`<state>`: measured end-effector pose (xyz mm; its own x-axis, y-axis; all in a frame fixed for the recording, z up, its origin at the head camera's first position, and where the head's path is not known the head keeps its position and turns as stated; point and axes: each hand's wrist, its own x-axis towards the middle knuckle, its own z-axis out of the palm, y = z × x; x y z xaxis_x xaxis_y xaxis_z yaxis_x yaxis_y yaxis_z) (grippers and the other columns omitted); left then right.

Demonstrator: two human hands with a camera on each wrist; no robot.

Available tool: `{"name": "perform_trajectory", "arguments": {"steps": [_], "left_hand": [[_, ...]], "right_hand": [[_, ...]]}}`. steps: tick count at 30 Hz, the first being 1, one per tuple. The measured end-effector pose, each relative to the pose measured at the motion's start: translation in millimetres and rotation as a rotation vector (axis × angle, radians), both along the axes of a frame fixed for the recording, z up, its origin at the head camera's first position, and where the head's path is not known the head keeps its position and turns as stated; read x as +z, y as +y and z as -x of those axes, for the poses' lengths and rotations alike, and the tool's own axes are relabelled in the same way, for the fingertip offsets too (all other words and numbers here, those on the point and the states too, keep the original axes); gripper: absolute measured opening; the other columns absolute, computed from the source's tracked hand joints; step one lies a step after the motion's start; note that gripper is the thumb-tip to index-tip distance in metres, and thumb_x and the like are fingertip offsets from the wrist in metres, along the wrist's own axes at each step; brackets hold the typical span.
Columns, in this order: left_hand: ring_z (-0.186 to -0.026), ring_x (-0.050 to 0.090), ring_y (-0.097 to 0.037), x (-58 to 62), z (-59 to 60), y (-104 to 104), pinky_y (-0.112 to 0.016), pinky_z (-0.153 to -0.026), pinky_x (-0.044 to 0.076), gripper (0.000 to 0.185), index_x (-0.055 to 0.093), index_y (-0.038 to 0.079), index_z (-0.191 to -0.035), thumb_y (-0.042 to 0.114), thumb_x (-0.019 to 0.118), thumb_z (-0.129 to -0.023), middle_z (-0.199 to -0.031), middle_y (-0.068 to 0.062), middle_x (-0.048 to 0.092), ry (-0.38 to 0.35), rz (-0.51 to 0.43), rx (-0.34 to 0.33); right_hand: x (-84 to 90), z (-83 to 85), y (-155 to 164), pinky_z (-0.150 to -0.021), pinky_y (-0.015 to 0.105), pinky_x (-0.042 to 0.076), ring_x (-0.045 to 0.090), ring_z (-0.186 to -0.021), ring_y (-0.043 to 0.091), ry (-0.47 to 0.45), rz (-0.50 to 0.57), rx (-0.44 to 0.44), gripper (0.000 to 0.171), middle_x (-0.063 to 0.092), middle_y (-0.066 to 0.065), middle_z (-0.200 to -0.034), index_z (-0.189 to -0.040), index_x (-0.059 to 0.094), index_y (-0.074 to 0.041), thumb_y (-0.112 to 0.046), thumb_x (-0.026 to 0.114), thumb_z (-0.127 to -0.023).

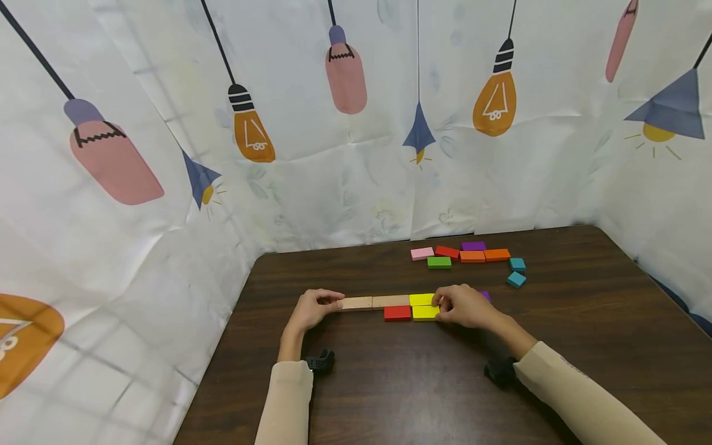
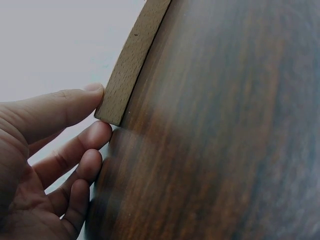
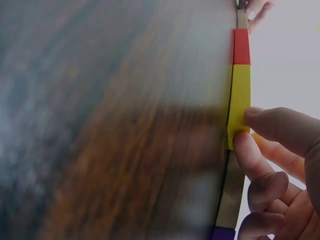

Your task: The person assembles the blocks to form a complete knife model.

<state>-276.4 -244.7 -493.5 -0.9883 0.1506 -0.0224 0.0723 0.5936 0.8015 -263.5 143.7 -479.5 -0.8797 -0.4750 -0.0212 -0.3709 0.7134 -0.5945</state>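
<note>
Blocks lie in 2 short rows between your hands on the dark wooden table [image 1: 389, 383]. Your left hand [image 1: 313, 308] rests at the left end of the far row, thumb and curled fingers [image 2: 75, 107] pinching the end of the first plain wood block [image 1: 356, 303]; the left wrist view confirms that contact. A second plain wood block [image 1: 390, 301] touches it on the side away from that hand, followed by a yellow block [image 1: 421, 299]. Your right hand [image 1: 464, 306] closes its fingertips [image 3: 272, 120] on the end of the near yellow block [image 1: 425, 313], which lies just beside a red block [image 1: 397, 313]. A purple block [image 1: 485, 295] shows partly behind your right hand. Well beyond your right hand, loose blocks sit grouped: pink [image 1: 421, 253], red, green [image 1: 439, 262], purple, 2 orange and 2 teal [image 1: 517, 272]. A lamp-printed curtain [image 1: 345, 136] surrounds the table.
</note>
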Motion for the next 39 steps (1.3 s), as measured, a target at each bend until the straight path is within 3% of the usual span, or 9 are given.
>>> {"name": "perform_trajectory", "arguments": {"steps": [39], "left_hand": [[-0.078, 0.058, -0.018, -0.8, 0.0, -0.2, -0.031, -0.067, 0.049, 0.017, 0.076, 0.027, -0.1, 0.025, 0.076, -0.083, -0.091, 0.001, 0.067, -0.034, -0.013, 0.022]], "right_hand": [[0.5, -0.8, -7.0, -0.06, 0.025, 0.046, 0.053, -0.062, 0.01, -0.022, 0.012, -0.03, 0.02, 0.06, -0.008, -0.069, -0.097, 0.066, -0.017, -0.021, 0.077, -0.081]]}}
